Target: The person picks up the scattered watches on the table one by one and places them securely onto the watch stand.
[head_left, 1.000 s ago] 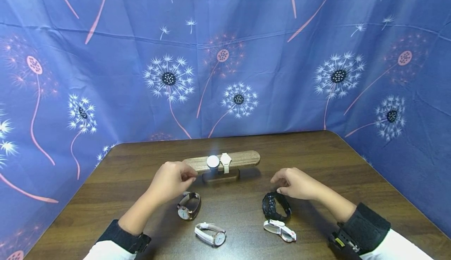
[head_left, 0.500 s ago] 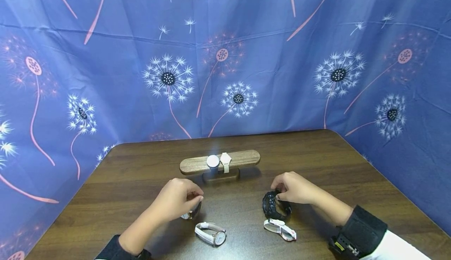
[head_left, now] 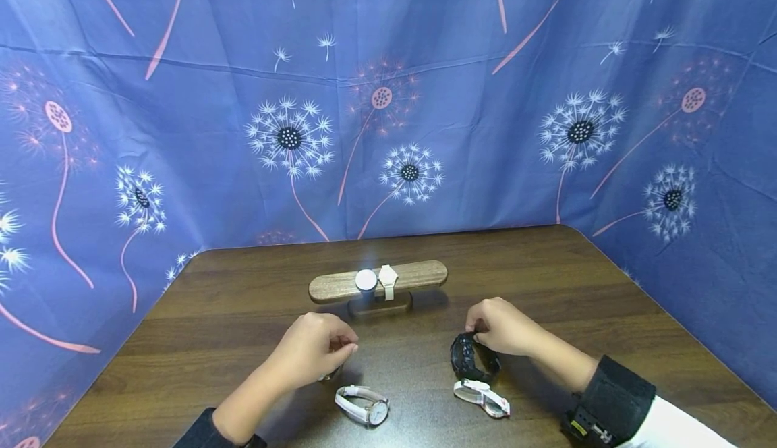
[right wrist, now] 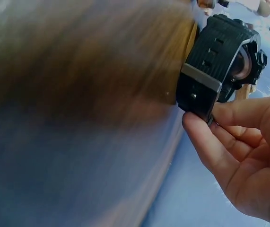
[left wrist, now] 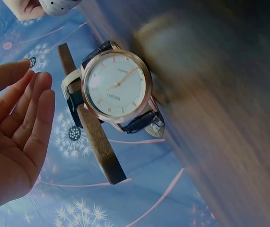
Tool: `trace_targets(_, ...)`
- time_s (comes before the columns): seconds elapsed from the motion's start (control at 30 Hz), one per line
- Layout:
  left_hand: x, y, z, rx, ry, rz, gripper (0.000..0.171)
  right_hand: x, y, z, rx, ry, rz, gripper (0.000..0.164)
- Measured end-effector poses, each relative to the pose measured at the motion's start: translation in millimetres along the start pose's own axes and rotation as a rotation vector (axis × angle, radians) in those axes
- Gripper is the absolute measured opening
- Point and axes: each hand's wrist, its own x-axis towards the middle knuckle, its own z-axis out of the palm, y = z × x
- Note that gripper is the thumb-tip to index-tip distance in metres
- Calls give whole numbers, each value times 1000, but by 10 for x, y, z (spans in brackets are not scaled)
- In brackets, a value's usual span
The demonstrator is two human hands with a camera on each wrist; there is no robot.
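My right hand (head_left: 502,327) pinches the band of a chunky black wristwatch (head_left: 464,359) between thumb and fingers; in the right wrist view the strap (right wrist: 210,64) with its metal keeper sits at the fingertips. Over on the left, my left hand (head_left: 311,348) hovers above a wristwatch with a rose-gold case and white dial (left wrist: 118,85), hiding most of it in the head view. The left wrist view shows the fingers loosely curved, apart from that watch, with nothing between them. The watch's dark strap (left wrist: 142,122) forms a loop on the table.
Behind, a wooden watch stand (head_left: 421,274) carries a dark-strapped watch (head_left: 366,280) and a cream watch (head_left: 388,276). Nearer lie a white-strapped watch (head_left: 376,412) and a white watch (head_left: 482,397) beside the black one. A blue dandelion-print cloth (head_left: 485,164) hangs behind the table (head_left: 231,293).
My left hand has come down from beside the stand to over the rose-gold watch. My right hand has lowered slightly and taken hold of the black wristwatch's band.
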Motion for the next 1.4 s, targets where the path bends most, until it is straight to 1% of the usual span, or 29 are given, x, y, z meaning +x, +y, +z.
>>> trace_targets(0.17,20,6,15,9,22,35,5,27,-39,4,22,50,17,27)
trace_targets(0.37,41,17,18,15,44,46,5,70,-91,-6,37,144,46,28)
trace_targets(0.57,60,51,36,-1,59,47,6,121,-148,-15,95,232,65,27)
trace_targets(0.77,94,91,53,-12,83,50,7,211,-248,-102,169,326,79,27)
trace_targets(0.9,130,127,58,-15,107,70,7,258,-327,-183,199,348,101,26)
trace_targets(1.07,159,171,58,-39,136,89,9,283,-423,-272,211,350,102,26)
trace_targets(1.17,171,192,65,-66,165,97,19,291,-474,-300,214,357,94,24)
trace_targets(1.27,206,222,70,-104,205,115,36,316,-523,-302,224,376,93,22)
trace_targets(1.4,272,253,96,-125,267,164,55,359,-586,-282,262,403,81,22)
